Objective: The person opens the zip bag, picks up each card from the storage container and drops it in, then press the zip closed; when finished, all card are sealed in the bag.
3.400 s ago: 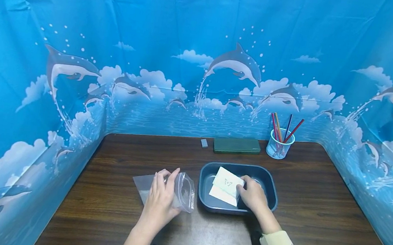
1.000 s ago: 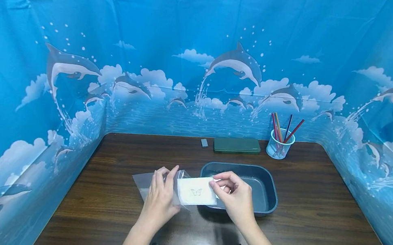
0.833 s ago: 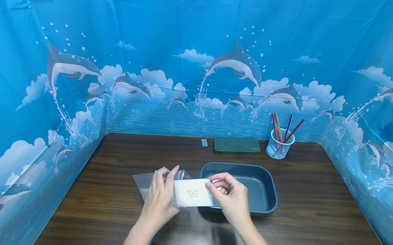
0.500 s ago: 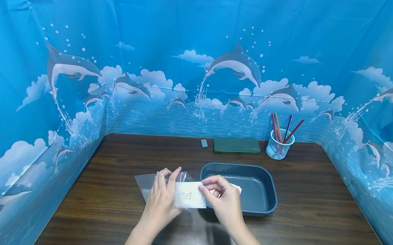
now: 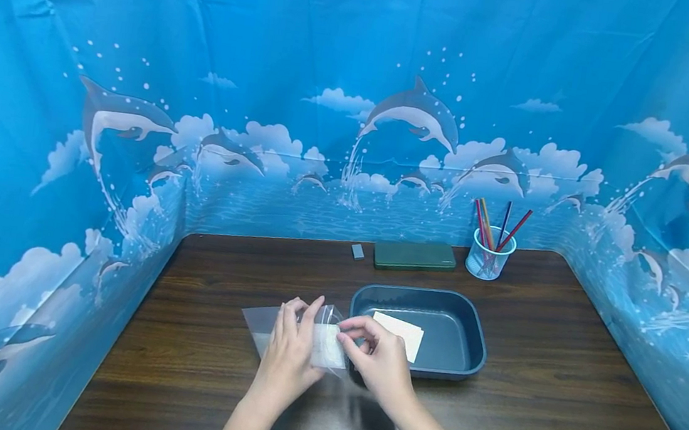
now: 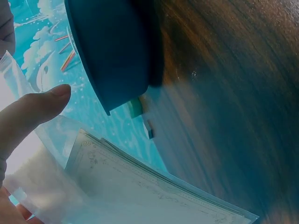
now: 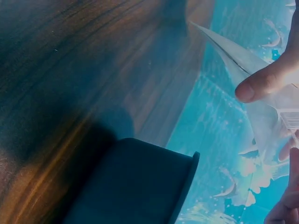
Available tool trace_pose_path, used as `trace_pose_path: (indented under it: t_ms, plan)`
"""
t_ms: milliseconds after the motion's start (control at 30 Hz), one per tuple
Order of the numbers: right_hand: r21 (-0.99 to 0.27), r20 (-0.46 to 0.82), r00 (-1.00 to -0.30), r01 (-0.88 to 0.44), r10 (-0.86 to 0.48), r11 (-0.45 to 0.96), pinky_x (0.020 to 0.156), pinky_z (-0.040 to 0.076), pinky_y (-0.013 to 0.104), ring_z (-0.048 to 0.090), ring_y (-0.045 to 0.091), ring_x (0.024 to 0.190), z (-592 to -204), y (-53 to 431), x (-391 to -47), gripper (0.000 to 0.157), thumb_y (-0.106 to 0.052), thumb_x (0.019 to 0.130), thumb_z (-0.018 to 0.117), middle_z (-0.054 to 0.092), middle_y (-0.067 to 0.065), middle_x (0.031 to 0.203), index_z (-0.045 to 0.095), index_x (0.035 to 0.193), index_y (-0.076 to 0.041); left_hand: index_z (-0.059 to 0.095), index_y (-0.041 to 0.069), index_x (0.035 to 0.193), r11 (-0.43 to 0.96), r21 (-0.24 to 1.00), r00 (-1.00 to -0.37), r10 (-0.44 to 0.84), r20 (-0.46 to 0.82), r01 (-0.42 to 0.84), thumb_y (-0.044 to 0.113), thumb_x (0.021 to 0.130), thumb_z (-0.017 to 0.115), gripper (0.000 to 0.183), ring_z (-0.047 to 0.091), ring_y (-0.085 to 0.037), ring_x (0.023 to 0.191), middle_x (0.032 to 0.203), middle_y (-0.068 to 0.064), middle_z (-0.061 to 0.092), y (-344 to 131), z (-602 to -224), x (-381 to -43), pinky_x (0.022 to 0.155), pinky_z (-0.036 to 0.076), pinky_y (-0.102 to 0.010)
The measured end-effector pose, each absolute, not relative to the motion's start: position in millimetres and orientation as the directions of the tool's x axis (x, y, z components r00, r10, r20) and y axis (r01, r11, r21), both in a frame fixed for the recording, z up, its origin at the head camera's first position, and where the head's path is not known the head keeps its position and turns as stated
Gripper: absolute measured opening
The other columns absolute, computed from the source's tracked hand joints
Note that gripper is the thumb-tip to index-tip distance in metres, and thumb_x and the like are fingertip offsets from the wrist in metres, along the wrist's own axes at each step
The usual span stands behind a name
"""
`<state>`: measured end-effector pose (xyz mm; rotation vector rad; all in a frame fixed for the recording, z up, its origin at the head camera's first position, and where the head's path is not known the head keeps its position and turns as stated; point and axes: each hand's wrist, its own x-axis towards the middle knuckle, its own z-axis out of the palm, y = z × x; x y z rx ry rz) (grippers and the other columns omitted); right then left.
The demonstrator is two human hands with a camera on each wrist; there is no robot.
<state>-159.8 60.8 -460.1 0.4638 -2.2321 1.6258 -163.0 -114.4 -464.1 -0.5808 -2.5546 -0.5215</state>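
My left hand (image 5: 288,362) holds a clear zip bag (image 5: 257,319), fingers over its top side and thumb at its near edge. A small white paper packet (image 5: 325,342) lies in the bag's mouth, under the clear film. My right hand (image 5: 384,363) pinches at its right edge with thumb and forefinger. In the left wrist view, several printed cards (image 6: 117,179) with ornate borders show inside the bag. A barcode label (image 7: 290,120) shows at the bag in the right wrist view. A white card (image 5: 403,335) lies in the dark blue tray (image 5: 443,327), partly behind my right hand.
Behind the tray are a green pencil case (image 5: 415,256) and a small grey eraser (image 5: 358,251). A light blue mesh cup (image 5: 486,261) with several coloured pencils stands at the back right. A dolphin-print curtain (image 5: 345,100) surrounds the wooden table (image 5: 169,380).
The right hand lifted the butterfly-printed packet out of the tray, brought it left to the bag and slid it into the mouth. The left hand kept holding the bag.
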Motion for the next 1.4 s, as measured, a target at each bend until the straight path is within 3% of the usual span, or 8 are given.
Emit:
trace_pose_path:
  t_ms: [267, 500, 667, 933, 1167, 1400]
  plan:
    - [-0.777, 0.422, -0.887, -0.461, -0.189, 0.429, 0.041, 0.040, 0.020, 0.046, 0.000, 0.046, -460.8, 58.5, -156.5, 0.024, -0.018, 0.088, 0.072, 0.068, -0.016, 0.083, 0.069, 0.111, -0.025, 0.038, 0.007, 0.144, 0.836, 0.239, -0.792, 0.318, 0.521, 0.493, 0.027, 0.048, 0.097, 0.114, 0.038, -0.036, 0.121, 0.127, -0.020, 0.039, -112.8, -465.6, -162.4, 0.099, 0.041, -0.052]
    - [-0.779, 0.383, -0.891, -0.454, -0.245, 0.433, 0.041, 0.041, 0.021, 0.046, 0.001, 0.046, -458.4, 62.1, -155.4, 0.022, -0.021, 0.090, 0.069, 0.066, -0.016, 0.086, 0.070, 0.112, -0.025, 0.039, 0.005, 0.143, 0.827, 0.240, -0.783, 0.327, 0.529, 0.508, 0.026, 0.046, 0.098, 0.115, 0.038, -0.035, 0.121, 0.125, -0.020, 0.040, -112.3, -466.2, -162.7, 0.102, 0.039, -0.049]
    - [-0.808, 0.337, -0.926, -0.378, -0.171, 0.452, 0.040, 0.043, 0.024, 0.050, 0.005, 0.045, -459.7, 79.4, -163.0, 0.015, -0.017, 0.088, 0.071, 0.066, -0.016, 0.086, 0.073, 0.102, -0.022, 0.036, 0.008, 0.145, 0.843, 0.258, -0.815, 0.305, 0.493, 0.472, 0.028, 0.046, 0.098, 0.119, 0.036, -0.034, 0.124, 0.128, -0.019, 0.038, -113.9, -466.4, -162.0, 0.104, 0.036, -0.050]
    - [-0.714, 0.310, -0.950, -0.201, 0.046, 0.671, 0.048, 0.041, 0.027, 0.050, 0.010, 0.056, -474.3, 125.8, -185.3, 0.008, -0.022, 0.082, 0.078, 0.064, -0.010, 0.082, 0.075, 0.090, -0.022, 0.034, 0.009, 0.146, 0.855, 0.276, -0.841, 0.284, 0.460, 0.440, 0.025, 0.045, 0.099, 0.120, 0.035, -0.034, 0.126, 0.130, -0.019, 0.038, -119.4, -464.2, -163.7, 0.106, 0.033, -0.049]
    - [-0.601, 0.074, -0.996, -0.005, 0.049, 0.799, 0.060, 0.047, 0.037, 0.058, 0.024, 0.085, -489.6, 158.6, -198.6, 0.029, -0.028, 0.079, 0.079, 0.064, 0.009, 0.104, 0.073, 0.104, -0.014, 0.034, 0.010, 0.146, 0.856, 0.279, -0.842, 0.277, 0.464, 0.435, 0.023, 0.047, 0.098, 0.119, 0.034, -0.034, 0.126, 0.130, -0.019, 0.037, -122.4, -464.5, -164.2, 0.106, 0.032, -0.050]
    - [-0.553, -0.102, -0.995, 0.043, -0.017, 0.832, 0.065, 0.050, 0.043, 0.056, 0.027, 0.090, -498.6, 170.2, -203.5, 0.052, -0.031, 0.075, 0.082, 0.057, 0.013, 0.105, 0.066, 0.118, -0.007, 0.034, 0.011, 0.146, 0.862, 0.274, -0.848, 0.275, 0.453, 0.426, 0.021, 0.047, 0.098, 0.119, 0.034, -0.034, 0.127, 0.130, -0.019, 0.037, -123.2, -464.7, -164.2, 0.107, 0.032, -0.050]
